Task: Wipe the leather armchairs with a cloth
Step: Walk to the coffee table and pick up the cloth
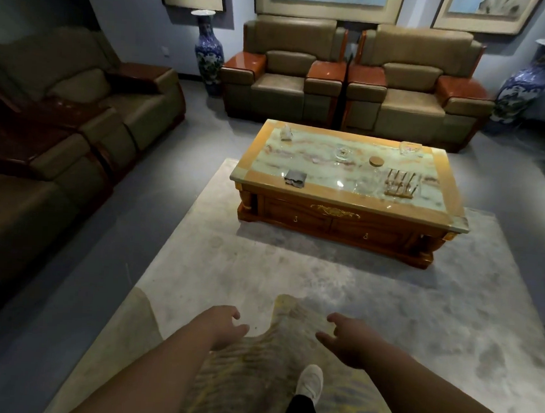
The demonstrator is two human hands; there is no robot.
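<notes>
Two tan leather armchairs with orange wooden armrests stand side by side at the far wall, the left armchair [281, 80] and the right armchair [413, 93]. A grey cloth [295, 178] lies folded on the near left part of the coffee table [344, 194]. My left hand [224, 325] and my right hand [349, 340] reach forward low in the view, fingers loosely curled, holding nothing, well short of the table. More leather seats [64, 126] line the left side of the room.
Glass ashtrays, a round wooden coaster [376, 161] and a wooden rack sit on the table. Tall blue-and-white vases [209, 50] flank the armchairs. A pale rug [293, 270] covers the floor; my white shoe [310, 382] steps on a striped hide.
</notes>
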